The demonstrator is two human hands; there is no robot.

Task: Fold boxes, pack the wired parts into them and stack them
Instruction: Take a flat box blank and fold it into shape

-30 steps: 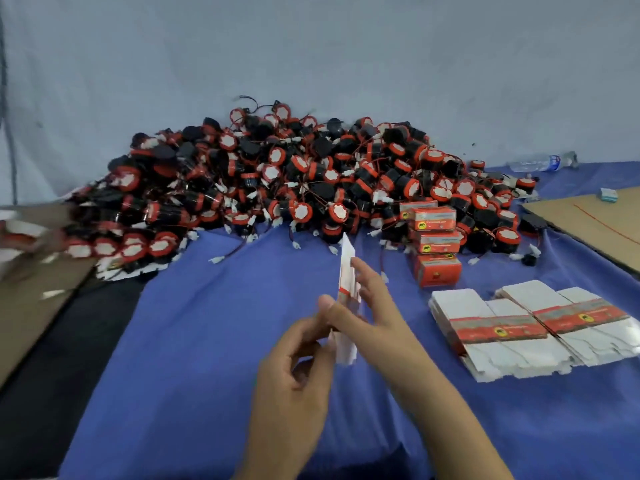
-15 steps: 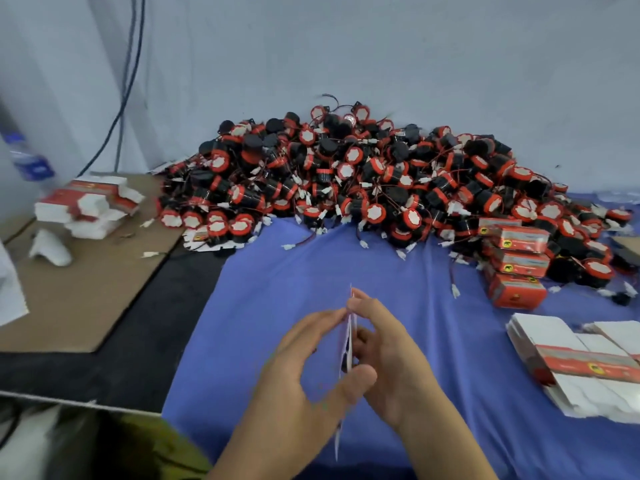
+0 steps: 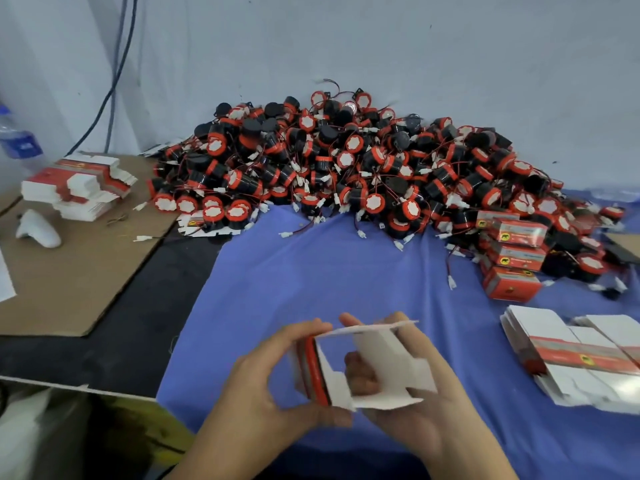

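Bare blue cloth (image 3: 329, 271) lies open mid-table, walled behind by the heap of wired parts (image 3: 346, 161). Stacked boxes (image 3: 512, 258) and flat blanks (image 3: 571, 355) crowd the right.

Your half-open box (image 3: 381, 362) is plain white inside, with a red and grey band down its left edge. The parts (image 3: 346, 168) in the heap are black, each ringed in red-orange and capped in white; their wires are red and black, ending in white plugs. The cloth (image 3: 346, 278) under them is violet-blue. The packed boxes (image 3: 512, 258) are red-orange with a grey strip and a yellow badge. The blanks (image 3: 571, 355) at your right are white, crossed by a red and grey band with a yellow spot; the left pile (image 3: 76, 185) is white and red too. The cardboard (image 3: 69, 282) is brown, the desk (image 3: 145, 341) black, the wall (image 3: 415, 46) pale grey-blue, the cable (image 3: 110, 119) dark blue, and the bottle (image 3: 19, 143) has a blue label.
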